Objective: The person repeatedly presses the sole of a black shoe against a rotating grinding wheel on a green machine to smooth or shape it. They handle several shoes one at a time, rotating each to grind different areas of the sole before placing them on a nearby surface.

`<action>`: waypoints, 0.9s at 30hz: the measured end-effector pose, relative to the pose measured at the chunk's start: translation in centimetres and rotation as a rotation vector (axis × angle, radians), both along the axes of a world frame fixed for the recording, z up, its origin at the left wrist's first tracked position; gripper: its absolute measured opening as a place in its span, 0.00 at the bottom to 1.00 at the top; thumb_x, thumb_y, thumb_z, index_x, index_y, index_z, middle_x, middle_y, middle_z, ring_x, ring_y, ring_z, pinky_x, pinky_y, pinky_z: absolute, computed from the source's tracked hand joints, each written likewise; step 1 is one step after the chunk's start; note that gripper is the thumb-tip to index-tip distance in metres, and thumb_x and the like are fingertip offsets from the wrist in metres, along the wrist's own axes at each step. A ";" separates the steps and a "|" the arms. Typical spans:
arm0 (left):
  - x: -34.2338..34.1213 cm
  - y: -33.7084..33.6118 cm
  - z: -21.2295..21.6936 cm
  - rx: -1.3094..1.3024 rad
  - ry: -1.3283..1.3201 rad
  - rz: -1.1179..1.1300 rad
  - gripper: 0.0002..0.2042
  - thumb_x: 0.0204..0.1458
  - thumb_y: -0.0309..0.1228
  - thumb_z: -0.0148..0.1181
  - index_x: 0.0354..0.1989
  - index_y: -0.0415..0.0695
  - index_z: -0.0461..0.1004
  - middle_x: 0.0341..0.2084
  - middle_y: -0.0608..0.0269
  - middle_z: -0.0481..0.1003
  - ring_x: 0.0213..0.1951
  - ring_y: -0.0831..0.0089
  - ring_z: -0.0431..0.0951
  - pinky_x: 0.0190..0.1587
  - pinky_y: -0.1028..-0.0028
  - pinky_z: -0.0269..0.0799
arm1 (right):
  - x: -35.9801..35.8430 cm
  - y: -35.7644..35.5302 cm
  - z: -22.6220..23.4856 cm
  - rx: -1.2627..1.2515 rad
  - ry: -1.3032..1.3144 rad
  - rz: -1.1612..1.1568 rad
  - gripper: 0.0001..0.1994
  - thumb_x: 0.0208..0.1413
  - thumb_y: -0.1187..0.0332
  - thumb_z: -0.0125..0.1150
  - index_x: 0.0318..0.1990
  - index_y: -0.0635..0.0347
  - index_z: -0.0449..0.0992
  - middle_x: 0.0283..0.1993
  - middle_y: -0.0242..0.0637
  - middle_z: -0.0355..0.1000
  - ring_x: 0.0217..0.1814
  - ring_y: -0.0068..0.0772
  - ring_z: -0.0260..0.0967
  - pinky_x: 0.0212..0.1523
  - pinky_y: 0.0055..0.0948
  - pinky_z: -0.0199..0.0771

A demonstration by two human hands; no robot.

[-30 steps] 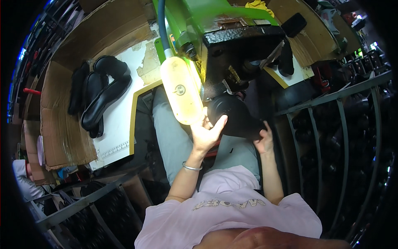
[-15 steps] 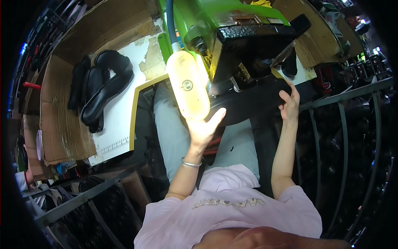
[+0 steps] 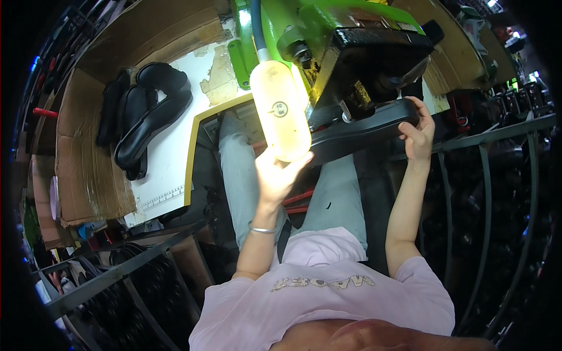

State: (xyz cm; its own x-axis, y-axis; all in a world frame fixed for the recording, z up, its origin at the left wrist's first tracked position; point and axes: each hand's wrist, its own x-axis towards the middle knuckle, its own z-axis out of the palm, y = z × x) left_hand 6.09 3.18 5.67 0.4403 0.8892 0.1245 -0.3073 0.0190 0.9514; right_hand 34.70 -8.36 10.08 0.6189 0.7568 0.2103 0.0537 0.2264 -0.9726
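A black shoe sole [image 3: 364, 130] lies lengthwise under the black head [image 3: 380, 55] of a green machine [image 3: 357, 14], its side wall turned partly toward me. My right hand [image 3: 418, 136] grips its right end, with the thumb on the near face and the fingers curled over the far edge. At the left end, my left hand [image 3: 276, 178] holds the sole with its thumb toward the edge. A lit yellow lamp [image 3: 281, 111] hanging in front covers most of that hand's fingers. The spot where the machine meets the sole is mostly hidden by the head.
More black soles [image 3: 155, 111] lie on the white table [image 3: 167, 169] at the left, inside a cut-open cardboard box [image 3: 96, 152]. Another cardboard piece [image 3: 453, 58] stands at the right. Metal racks [image 3: 483, 143] flank me on both sides. The lamp's blue cable [image 3: 256, 26] runs up along the machine.
The sole has tilted, so its side wall and rim now show. My right hand has risen a little with it. My left hand has moved slightly left. The view has shifted a bit.
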 end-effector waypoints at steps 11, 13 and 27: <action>-1.4 1.4 -0.7 0.038 0.005 -0.007 0.14 0.45 0.17 0.66 0.42 0.35 0.73 0.33 0.64 0.76 0.34 0.78 0.76 0.40 0.79 0.74 | -1.3 1.7 1.9 -0.031 -0.010 0.100 0.29 0.39 0.78 0.73 0.52 0.67 0.68 0.43 0.38 0.70 0.30 0.16 0.68 0.15 0.10 0.62; -2.6 1.8 -0.7 0.032 0.036 -0.031 0.16 0.45 0.17 0.67 0.44 0.34 0.74 0.37 0.60 0.77 0.40 0.75 0.76 0.46 0.76 0.72 | -2.3 1.8 1.6 -0.035 -0.010 0.089 0.30 0.39 0.77 0.74 0.52 0.67 0.68 0.42 0.39 0.70 0.30 0.16 0.67 0.16 0.10 0.62; -8.5 3.6 1.1 0.063 0.141 -0.067 0.13 0.44 0.19 0.67 0.40 0.34 0.74 0.33 0.60 0.76 0.35 0.72 0.77 0.41 0.76 0.72 | -8.0 3.4 2.2 -0.023 -0.066 0.169 0.28 0.38 0.78 0.74 0.49 0.67 0.68 0.39 0.36 0.72 0.33 0.19 0.71 0.23 0.14 0.70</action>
State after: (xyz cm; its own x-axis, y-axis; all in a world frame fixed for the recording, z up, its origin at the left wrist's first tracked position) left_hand -2.42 6.81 6.80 0.5153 0.8496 0.1123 -0.1709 -0.0265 0.9849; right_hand 26.72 -4.98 12.32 0.4684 0.8537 0.2275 0.0804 0.2152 -0.9733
